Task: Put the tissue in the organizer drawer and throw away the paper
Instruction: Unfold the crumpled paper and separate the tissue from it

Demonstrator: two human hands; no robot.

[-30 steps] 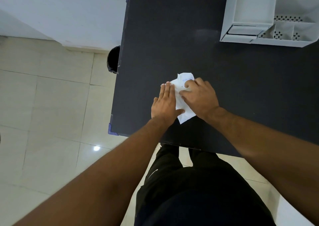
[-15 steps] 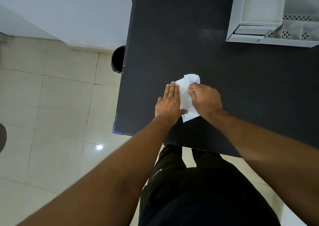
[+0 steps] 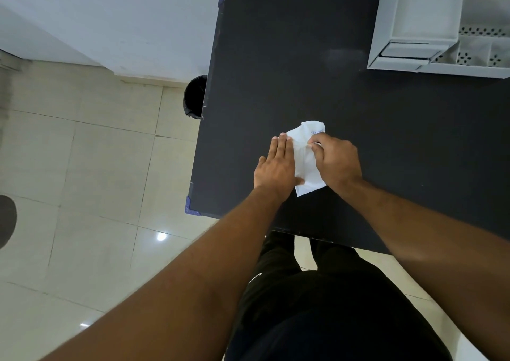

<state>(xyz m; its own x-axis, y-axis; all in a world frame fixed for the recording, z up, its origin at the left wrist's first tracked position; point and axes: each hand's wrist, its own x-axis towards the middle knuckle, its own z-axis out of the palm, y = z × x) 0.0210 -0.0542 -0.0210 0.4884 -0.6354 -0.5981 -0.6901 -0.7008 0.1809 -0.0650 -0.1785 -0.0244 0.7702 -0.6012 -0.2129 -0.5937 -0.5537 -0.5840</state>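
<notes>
A crumpled white sheet with faint blue writing lies on the black table. It could be the tissue or the paper; I cannot tell which. My left hand lies flat on its left edge with the fingers straight and together. My right hand covers its right side, fingertips curled and pinching the sheet near its middle. The white organizer stands at the table's far right corner, with a closed drawer front facing me.
A black bin stands on the tiled floor by the table's left edge, next to the white wall. The organizer has perforated open compartments on its right. My dark trousers show below the table's near edge.
My right hand's fingers have curled in from lying flat and now pinch the sheet. My left hand stays flat on it. The camera has shifted slightly.
</notes>
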